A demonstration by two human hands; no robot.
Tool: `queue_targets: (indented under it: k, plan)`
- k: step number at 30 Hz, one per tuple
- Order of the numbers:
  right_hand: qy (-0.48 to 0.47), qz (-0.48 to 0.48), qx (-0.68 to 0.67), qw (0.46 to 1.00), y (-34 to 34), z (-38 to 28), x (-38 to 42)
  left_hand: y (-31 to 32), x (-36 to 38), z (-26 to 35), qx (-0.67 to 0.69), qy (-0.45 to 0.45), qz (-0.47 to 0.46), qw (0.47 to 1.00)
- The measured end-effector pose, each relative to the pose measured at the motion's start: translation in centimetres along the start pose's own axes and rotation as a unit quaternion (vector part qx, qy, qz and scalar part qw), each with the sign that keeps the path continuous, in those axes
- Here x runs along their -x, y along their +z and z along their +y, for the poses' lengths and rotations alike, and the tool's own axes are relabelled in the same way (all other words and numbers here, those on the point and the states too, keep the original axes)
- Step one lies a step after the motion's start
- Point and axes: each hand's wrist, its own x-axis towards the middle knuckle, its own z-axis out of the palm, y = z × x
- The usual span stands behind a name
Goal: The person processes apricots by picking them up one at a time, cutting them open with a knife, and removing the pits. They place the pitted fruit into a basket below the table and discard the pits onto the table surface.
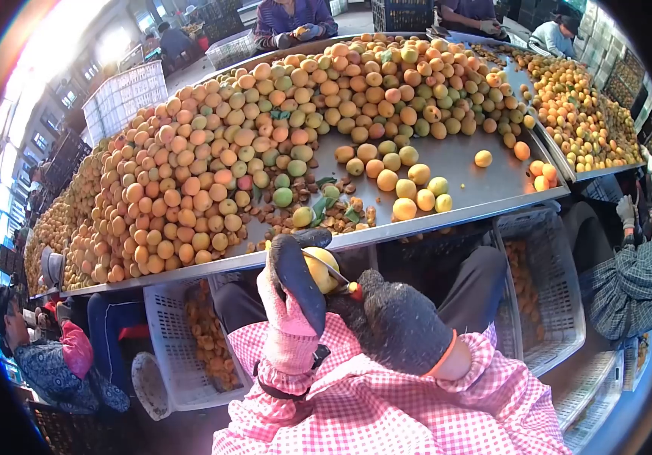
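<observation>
My left hand [293, 292], in a pink glove with a dark palm, is closed around a yellow apricot [318, 271] just in front of the metal table's edge. My right hand [402, 320], in a fuzzy black glove, grips a small knife [355, 290] with a red and yellow end showing. Its thin blade lies against the apricot's side; how deep it sits cannot be made out. Beyond my hands, brown pits and scraps with green leaves [333, 212] lie on the table, beside a large apricot heap [212, 152].
Loose apricots [417, 189] lie on the metal table [459, 163]. White crates holding orange apricot pieces stand low at left [161, 334] and right [561, 284]. Co-workers sit at left [61, 356], right [633, 288] and across the table [296, 19].
</observation>
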Motion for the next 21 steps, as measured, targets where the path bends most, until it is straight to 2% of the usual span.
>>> queue_targets:
  k: [1, 2, 4, 5, 6, 8, 9, 10, 12, 13, 14, 16, 17, 18, 20, 21]
  plan:
    - [0.003, -0.022, -0.032, 0.999, -0.1, 0.4, -0.4, 0.1, 0.0, -1.5, 0.059, -0.025, 0.031, 0.997]
    - [0.003, -0.017, -0.031, 0.999, 0.3, 0.7, -0.6, -1.8, -0.7, -0.8, 0.105, -0.087, -0.111, 0.984]
    - [-0.086, 0.102, -0.123, 0.983, 1.8, 1.7, -0.7, -2.3, -0.5, 1.0, 0.275, -0.098, -0.15, 0.945]
    - [-0.07, 0.118, -0.16, 0.978, 2.6, 1.8, -0.7, -1.9, -0.2, 0.9, 0.356, -0.106, -0.168, 0.913]
    - [-0.073, 0.119, -0.159, 0.977, 3.0, 1.6, -0.8, -1.5, 0.0, 0.0, 0.377, -0.097, -0.147, 0.909]
    - [-0.106, 0.14, -0.14, 0.974, 3.7, 1.1, -0.9, -1.7, 0.2, -3.0, 0.503, -0.146, -0.105, 0.845]
    - [-0.093, 0.146, -0.147, 0.974, 4.1, 1.2, -0.5, -1.8, -0.1, -3.0, 0.488, -0.123, -0.118, 0.856]
    - [-0.096, 0.149, -0.147, 0.973, 4.1, 1.0, -0.2, -2.5, -0.3, -2.5, 0.39, -0.108, -0.126, 0.906]
    - [-0.082, 0.134, -0.151, 0.976, 3.8, 0.2, 0.5, -3.3, -0.9, -1.8, 0.338, -0.054, -0.165, 0.925]
    - [-0.091, 0.154, -0.209, 0.961, 4.3, 0.2, 0.7, -3.7, -1.7, -2.6, 0.298, 0.004, -0.161, 0.941]
    - [-0.091, 0.151, -0.208, 0.962, 4.1, 0.1, 0.5, -4.0, -1.9, -2.7, 0.3, 0.003, -0.159, 0.941]
    - [-0.057, 0.075, -0.252, 0.963, 3.4, 0.0, 0.1, -4.0, -2.7, -1.3, 0.291, -0.023, -0.187, 0.938]
    - [-0.068, 0.066, -0.185, 0.978, 3.2, 0.3, 0.0, -5.0, -3.2, -0.9, 0.339, -0.091, -0.213, 0.912]
    - [-0.069, 0.067, -0.185, 0.978, 3.0, 0.4, -0.2, -5.6, -3.8, -0.7, 0.339, -0.091, -0.213, 0.912]
    - [-0.103, 0.015, -0.145, 0.984, 2.4, 0.7, -1.1, -5.9, -5.1, -0.4, 0.311, -0.119, -0.308, 0.891]
    - [-0.102, 0.014, -0.145, 0.984, 2.2, 1.1, -1.7, -5.7, -5.5, -0.5, 0.303, -0.096, -0.3, 0.899]
